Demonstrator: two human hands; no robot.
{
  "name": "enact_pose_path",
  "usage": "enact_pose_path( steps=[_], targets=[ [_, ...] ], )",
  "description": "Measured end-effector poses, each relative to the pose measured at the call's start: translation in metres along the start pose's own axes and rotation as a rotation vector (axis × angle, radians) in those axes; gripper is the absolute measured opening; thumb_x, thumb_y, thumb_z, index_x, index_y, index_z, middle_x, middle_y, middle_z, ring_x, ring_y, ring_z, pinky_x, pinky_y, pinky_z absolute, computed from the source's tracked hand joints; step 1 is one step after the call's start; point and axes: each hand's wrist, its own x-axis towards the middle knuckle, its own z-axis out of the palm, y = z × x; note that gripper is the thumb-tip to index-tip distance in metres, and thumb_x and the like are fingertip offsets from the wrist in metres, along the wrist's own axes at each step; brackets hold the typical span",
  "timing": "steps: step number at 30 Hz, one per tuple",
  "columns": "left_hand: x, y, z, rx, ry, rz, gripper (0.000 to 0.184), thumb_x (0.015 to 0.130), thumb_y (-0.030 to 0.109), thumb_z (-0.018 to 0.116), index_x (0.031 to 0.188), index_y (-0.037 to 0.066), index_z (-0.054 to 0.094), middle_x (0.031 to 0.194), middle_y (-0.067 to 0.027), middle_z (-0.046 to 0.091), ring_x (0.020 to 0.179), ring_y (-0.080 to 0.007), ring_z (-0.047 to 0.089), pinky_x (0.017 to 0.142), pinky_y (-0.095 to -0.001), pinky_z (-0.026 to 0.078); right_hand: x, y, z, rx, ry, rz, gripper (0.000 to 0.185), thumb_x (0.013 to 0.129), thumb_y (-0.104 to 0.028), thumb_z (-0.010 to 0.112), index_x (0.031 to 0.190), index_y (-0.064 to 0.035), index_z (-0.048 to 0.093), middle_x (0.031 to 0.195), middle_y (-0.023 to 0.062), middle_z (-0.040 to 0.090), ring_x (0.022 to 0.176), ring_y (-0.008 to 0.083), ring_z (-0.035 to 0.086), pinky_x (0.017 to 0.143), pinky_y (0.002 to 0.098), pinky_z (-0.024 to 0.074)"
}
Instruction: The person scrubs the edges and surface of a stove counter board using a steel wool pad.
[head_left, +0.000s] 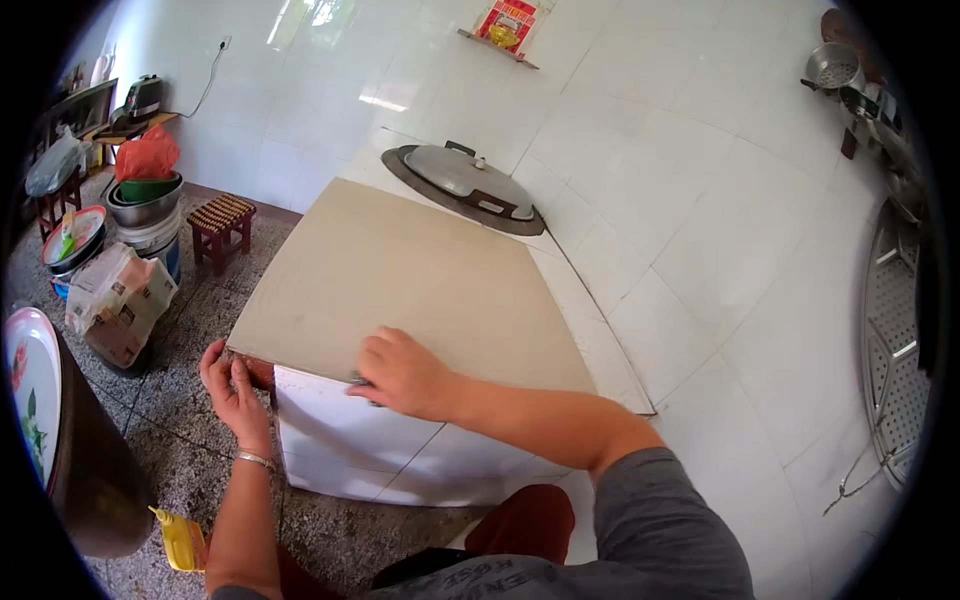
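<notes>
A large beige board (420, 270) covers the top of a white-tiled stove block (370, 450). My left hand (236, 398) is at the board's near-left corner, its fingers and thumb about the edge. A bracelet circles that wrist. On the board's front edge, my right hand (405, 375) is closed in a fist. A small dark tool (362, 382) sticks out below its fingers; most of it is hidden, so its kind does not show.
Behind the board sits a lidded wok (460, 178). Left on the floor are a woven stool (220, 225), stacked basins (145, 205) and a yellow bottle (182, 540). A floral tray (35, 390) tops a dark barrel (95, 480). Perforated metal racks (890, 350) hang at right.
</notes>
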Motion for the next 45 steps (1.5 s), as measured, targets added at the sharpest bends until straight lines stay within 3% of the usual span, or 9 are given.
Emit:
enact_pose_path(
  steps=[6, 11, 13, 21, 27, 32, 37, 39, 45],
  targets=[
    [0.003, -0.004, -0.001, -0.031, 0.017, -0.017, 0.015, 0.104, 0.014, 0.055, 0.098, 0.0, 0.057, 0.135, -0.0143, 0.052, 0.121, -0.0252, 0.053, 0.1, -0.0344, 0.044, 0.081, -0.022, 0.041, 0.084, 0.059, 0.06, 0.036, 0.079, -0.025, 0.079, 0.093, -0.0041, 0.053, 0.095, 0.014, 0.058, 0.091, 0.0349, 0.054, 0.081, 0.0437, 0.047],
    [0.005, 0.001, -0.002, 0.032, 0.014, -0.006, 0.017, 0.103, 0.013, 0.057, 0.092, 0.0, 0.055, 0.136, -0.0162, 0.051, 0.122, -0.0272, 0.053, 0.102, -0.0357, 0.042, 0.079, -0.028, 0.039, 0.094, 0.038, 0.11, 0.036, 0.079, -0.027, 0.079, 0.092, -0.0054, 0.053, 0.096, 0.0132, 0.059, 0.093, 0.0348, 0.054, 0.083, 0.0445, 0.0464],
    [0.005, 0.007, -0.001, 0.02, 0.035, -0.012, 0.018, 0.103, 0.013, 0.056, 0.09, 0.001, 0.054, 0.137, -0.0162, 0.051, 0.123, -0.0274, 0.053, 0.103, -0.0357, 0.042, 0.053, -0.023, 0.028, 0.066, -0.047, 0.145, 0.037, 0.078, -0.029, 0.079, 0.095, -0.006, 0.055, 0.096, 0.0127, 0.06, 0.097, 0.0347, 0.055, 0.085, 0.0454, 0.0465],
    [0.003, -0.005, 0.0, -0.038, 0.042, -0.043, 0.021, 0.103, 0.016, 0.057, 0.089, 0.001, 0.054, 0.137, -0.0137, 0.051, 0.125, -0.0261, 0.051, 0.104, -0.0356, 0.04, -0.093, 0.0, -0.059, 0.0, -0.146, 0.286, 0.039, 0.085, -0.039, 0.075, 0.088, -0.0062, 0.054, 0.089, 0.0108, 0.054, 0.09, 0.0331, 0.051, 0.085, 0.0432, 0.0434],
    [0.003, -0.015, -0.003, -0.048, 0.044, -0.038, 0.021, 0.102, 0.015, 0.059, 0.086, 0.002, 0.053, 0.136, -0.0141, 0.051, 0.125, -0.027, 0.051, 0.105, -0.0357, 0.039, -0.213, 0.028, -0.143, -0.019, -0.414, 0.365, 0.04, 0.081, -0.037, 0.082, 0.08, -0.0062, 0.057, 0.089, 0.0113, 0.058, 0.089, 0.0332, 0.054, 0.084, 0.0431, 0.0452],
    [0.002, -0.007, -0.003, -0.001, 0.043, -0.037, 0.02, 0.102, 0.015, 0.059, 0.087, 0.002, 0.053, 0.136, -0.0158, 0.052, 0.126, -0.0284, 0.051, 0.105, -0.0363, 0.039, -0.277, 0.034, -0.183, -0.094, -0.441, 0.482, 0.041, 0.079, -0.037, 0.084, 0.079, -0.0066, 0.057, 0.087, 0.0115, 0.059, 0.087, 0.0336, 0.055, 0.083, 0.0424, 0.0454],
    [0.0, -0.006, 0.003, -0.04, 0.044, -0.049, 0.02, 0.103, 0.016, 0.057, 0.089, 0.002, 0.052, 0.136, -0.0159, 0.051, 0.124, -0.0292, 0.052, 0.105, -0.0374, 0.04, -0.211, 0.028, -0.139, -0.101, -0.453, 0.338, 0.039, 0.081, -0.035, 0.083, 0.084, -0.0076, 0.055, 0.085, 0.0111, 0.055, 0.084, 0.0331, 0.053, 0.08, 0.0416, 0.0454],
    [-0.001, -0.009, 0.007, -0.126, 0.076, -0.09, 0.019, 0.102, 0.015, 0.057, 0.089, 0.002, 0.052, 0.136, -0.016, 0.051, 0.123, -0.0293, 0.052, 0.106, -0.0378, 0.039, -0.18, 0.026, -0.116, -0.001, -0.299, 0.243, 0.04, 0.083, -0.036, 0.081, 0.085, -0.0076, 0.053, 0.084, 0.0109, 0.054, 0.083, 0.0321, 0.052, 0.076, 0.0409, 0.0452],
    [0.002, 0.001, 0.003, -0.059, 0.102, -0.041, 0.019, 0.101, 0.012, 0.059, 0.086, 0.001, 0.054, 0.135, -0.0155, 0.054, 0.122, -0.026, 0.053, 0.103, -0.0354, 0.041, -0.086, 0.007, -0.073, 0.036, -0.217, 0.129, 0.039, 0.085, -0.034, 0.079, 0.081, -0.0071, 0.051, 0.082, 0.0103, 0.052, 0.081, 0.0312, 0.05, 0.074, 0.0407, 0.0445]
  ],
)
